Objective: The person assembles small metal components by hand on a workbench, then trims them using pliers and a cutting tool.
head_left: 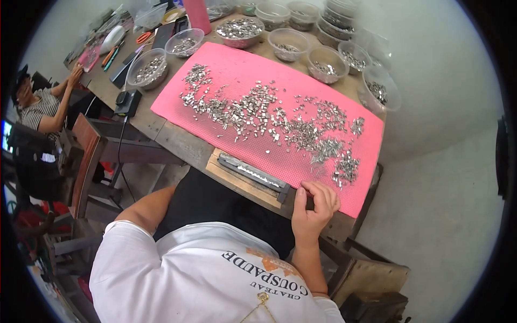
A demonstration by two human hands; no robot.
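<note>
My right hand (316, 207) rests at the near edge of a pink textured mat (226, 62), just beyond the right end of a dark metal bar-shaped holder (253, 173). Its fingers are curled, with thumb and forefinger tips close together. Anything between those tips is hidden or too small to make out. A row of small, pale shiny pieces (259, 175) lies along the holder, which sits on a wooden block (237, 180) at the table edge. Many small silvery metal pieces (258, 107) are spread over the mat in loose heaps. My left hand is out of sight; only its arm shows.
Clear plastic bowls of metal parts (239, 31) line the mat's far side, with stacked tubs (336, 24) behind. A black box with a cable (127, 102) stands left of the mat. Another person (46, 107) sits at the table's far left. A wall (436, 124) is on the right.
</note>
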